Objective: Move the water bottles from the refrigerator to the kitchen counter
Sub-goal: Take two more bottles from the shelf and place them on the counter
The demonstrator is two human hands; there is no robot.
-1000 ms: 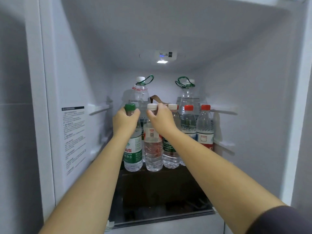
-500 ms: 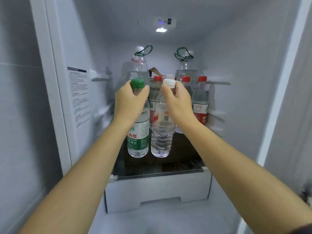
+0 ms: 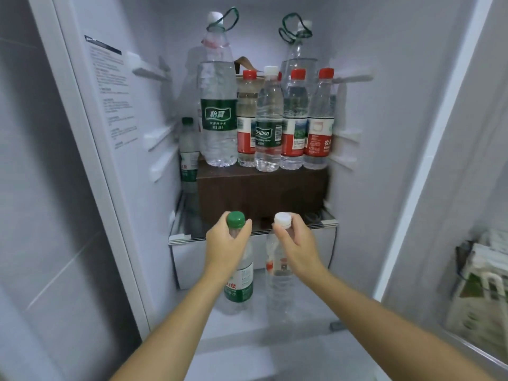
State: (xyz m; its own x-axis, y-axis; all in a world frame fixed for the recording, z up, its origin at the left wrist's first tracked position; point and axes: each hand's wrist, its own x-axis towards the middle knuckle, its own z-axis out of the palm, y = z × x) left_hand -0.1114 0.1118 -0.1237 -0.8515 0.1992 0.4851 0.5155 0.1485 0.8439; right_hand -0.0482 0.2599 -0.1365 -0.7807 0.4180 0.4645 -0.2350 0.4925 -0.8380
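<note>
My left hand grips the neck of a green-capped water bottle with a green label. My right hand grips the neck of a white-capped clear bottle. Both bottles hang upright in front of the refrigerator, below the shelf edge. Inside, several bottles stand on a brown box: a tall green-label bottle, a white-capped Cestbon bottle and red-capped bottles. Another green-capped bottle stands at the left beside the box. A second tall bottle stands at the back.
The refrigerator's left wall carries a printed sticker and shelf rails. A white drawer front sits under the shelf. At the right, the open door's rack holds packaged items. The right door frame runs diagonally.
Both hands have pulled their bottles out of the refrigerator and lowered them below the shelf edge. The view has backed away, showing the remaining bottles on the brown box.
</note>
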